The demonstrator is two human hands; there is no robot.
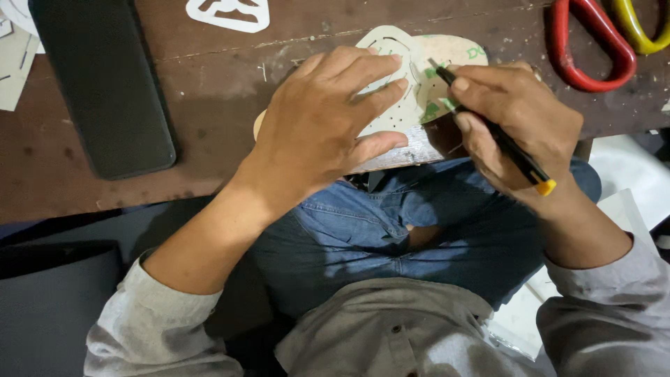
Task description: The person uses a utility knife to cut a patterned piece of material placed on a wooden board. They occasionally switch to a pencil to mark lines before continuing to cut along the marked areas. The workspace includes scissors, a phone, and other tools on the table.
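Fingers [382, 89] of the left hand [317, 129] lie flat and spread out, pressing down on a pale paper pattern [394, 84]. They grip nothing. The right hand [513, 122] has its fingers curled tight around a black pen [499, 132] with a yellow end, and the pen's tip touches the pattern near its top edge.

The pattern is cream, with a rounded top, some curved cut slots and a few tiny holes. It lies on a light rounded sheet [447, 52] with green marks on it. Both rest at the front edge of the brown wooden desk [223, 91], just above the person's blue jeans [363, 230].

Farther out, a flat black phone [105, 84] lies on the left. A white cut-out shape [229, 14] sits at the top. At the top right are a red handle loop [593, 49] and a yellow one [638, 28].
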